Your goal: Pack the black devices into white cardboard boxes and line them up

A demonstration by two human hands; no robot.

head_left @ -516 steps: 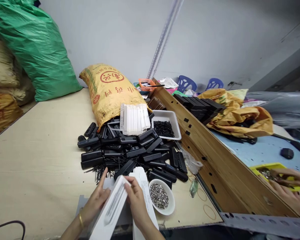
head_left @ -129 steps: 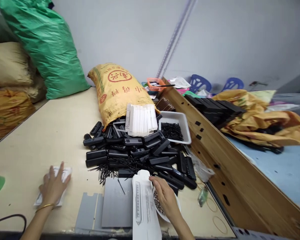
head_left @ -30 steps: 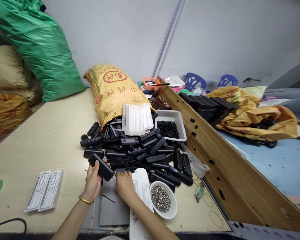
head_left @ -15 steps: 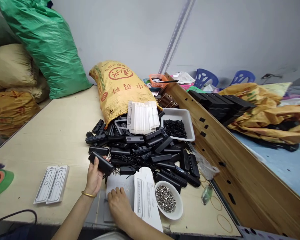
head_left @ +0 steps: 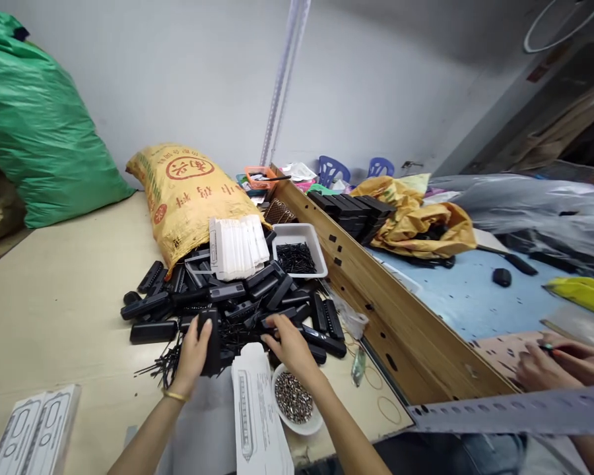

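Observation:
My left hand (head_left: pixel 193 353) grips a dark oblong plastic case (head_left: pixel 210 343), held upright at the near edge of a heap of similar black cases (head_left: pixel 228 291). My right hand (head_left: pixel 292 346) reaches over the heap's right side, thumb and fingers apart; whether a fingertip touches a case is unclear. Thin black sticks (head_left: pixel 167 366) lie by my left wrist. Below my right forearm is a white bowl (head_left: pixel 307 427) filled with small shiny metal pieces (head_left: pixel 293 397). Between my arms stands a stack of printed white cards (head_left: pixel 260 409), beside a grey board (head_left: pixel 202 422).
A yellow sack (head_left: pixel 193 198) lies behind the heap, with more white cards (head_left: pixel 237 247) before it. A white tray (head_left: pixel 319 254) holds black sticks. The wooden divider (head_left: pixel 376 316) borders the right side; beyond it another person's hands (head_left: pixel 549 363) work. Packed cards (head_left: pixel 34 429) lie front left.
The view has swung right, bringing another person's hands into sight. My right hand has left the grey board for the heap. My left hand still holds a case, now turned upright.

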